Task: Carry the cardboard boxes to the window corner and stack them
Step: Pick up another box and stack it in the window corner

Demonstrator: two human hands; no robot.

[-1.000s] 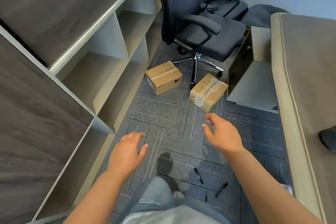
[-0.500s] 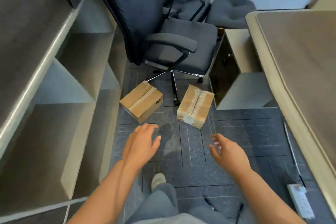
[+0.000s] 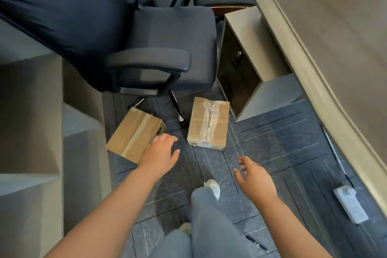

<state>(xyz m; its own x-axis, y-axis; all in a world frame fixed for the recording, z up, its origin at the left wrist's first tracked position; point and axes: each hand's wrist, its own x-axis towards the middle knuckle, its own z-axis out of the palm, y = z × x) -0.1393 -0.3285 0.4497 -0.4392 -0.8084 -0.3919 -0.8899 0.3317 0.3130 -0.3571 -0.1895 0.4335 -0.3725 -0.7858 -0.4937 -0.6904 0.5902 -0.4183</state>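
Head view: two brown cardboard boxes lie on the dark grey carpet, both sealed along the top seam with tape. The left box is turned at an angle, with a pale tape strip running from 1 o'clock to 7 o'clock across its lid and a small dark mark on its right side. The right box sits nearly square to the view, and its clear tape is wrinkled and shiny down the middle. The boxes are apart, with a chrome leg of the office chair between them. At 1 o'clock from the right box stands a low cabinet, just beside the box's far corner.

The left hand is palm down with its fingers relaxed and slightly spread, holding nothing. Its fingertips overlap the left box's near right corner; whether they touch it cannot be told. The bulk of that box lies at 10 o'clock from the hand.

The right hand is over bare carpet, its fingers loosely bent and parted, and empty. The right box lies at 11 o'clock from it, clear of the fingers. A white power strip lies at 4 o'clock from this hand, beside the desk.
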